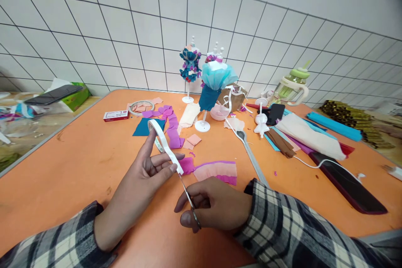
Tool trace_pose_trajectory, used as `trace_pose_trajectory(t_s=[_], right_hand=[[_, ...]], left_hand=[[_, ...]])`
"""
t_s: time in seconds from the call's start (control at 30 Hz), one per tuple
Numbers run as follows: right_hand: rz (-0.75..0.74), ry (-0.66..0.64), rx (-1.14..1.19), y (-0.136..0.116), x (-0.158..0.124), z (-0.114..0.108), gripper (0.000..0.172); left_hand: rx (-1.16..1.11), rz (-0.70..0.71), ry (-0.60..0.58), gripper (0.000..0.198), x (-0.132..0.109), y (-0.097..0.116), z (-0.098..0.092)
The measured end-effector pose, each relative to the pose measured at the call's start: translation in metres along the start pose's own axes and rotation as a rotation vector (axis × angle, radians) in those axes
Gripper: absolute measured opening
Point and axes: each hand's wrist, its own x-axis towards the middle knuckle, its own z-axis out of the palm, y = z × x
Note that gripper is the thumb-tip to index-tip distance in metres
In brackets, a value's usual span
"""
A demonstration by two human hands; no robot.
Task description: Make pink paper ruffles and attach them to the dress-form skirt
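My left hand pinches a loop of white double-sided tape, stretching it over my raised forefinger above the orange table. My right hand is closed on small scissors, whose blades point up at the lower end of the tape strip. Just beyond the scissors lies a strip of pink and magenta crepe paper. Both forearms wear plaid sleeves.
Farther back stand two small mannequin stands dressed in blue paper and teal tissue. Purple and pink paper scraps, a tape roll, a red box, a spoon, a phone, paper rolls and a green-lidded bottle lie around.
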Motion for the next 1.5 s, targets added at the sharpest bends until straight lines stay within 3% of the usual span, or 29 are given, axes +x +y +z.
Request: trace_pose_trajectory(t_s=[0.37, 0.73, 0.97, 1.17, 1.3, 1.5], right_hand=[[-0.024, -0.002, 0.033, -0.0014, 0.0011, 0.0003, 0.043], [-0.049, 0.036, 0.018, -0.0033, 0.0003, 0.0004, 0.039], [-0.057, 0.042, -0.001, -0.0027, 0.0018, 0.0014, 0.039], [-0.033, 0.028, -0.046, -0.0045, 0.002, 0.0016, 0.041], [-0.025, 0.035, -0.03, -0.0057, 0.0005, 0.0021, 0.042], [-0.04, 0.054, 0.015, -0.0081, -0.001, 0.0035, 0.044]], left_hand=[[0.035, -0.021, -0.013, 0.122, -0.0008, -0.005, 0.0028], [-0.015, 0.049, -0.038, 0.128, -0.0053, -0.0061, 0.0064], [-0.034, 0.028, -0.024, 0.111, -0.0067, -0.003, 0.0041], [-0.035, 0.014, 0.026, 0.12, -0.0036, -0.0014, 0.006], [-0.056, 0.025, -0.003, 0.123, -0.0042, -0.0022, 0.004], [-0.121, 0.032, -0.058, 0.106, -0.0086, -0.0061, -0.0016]])
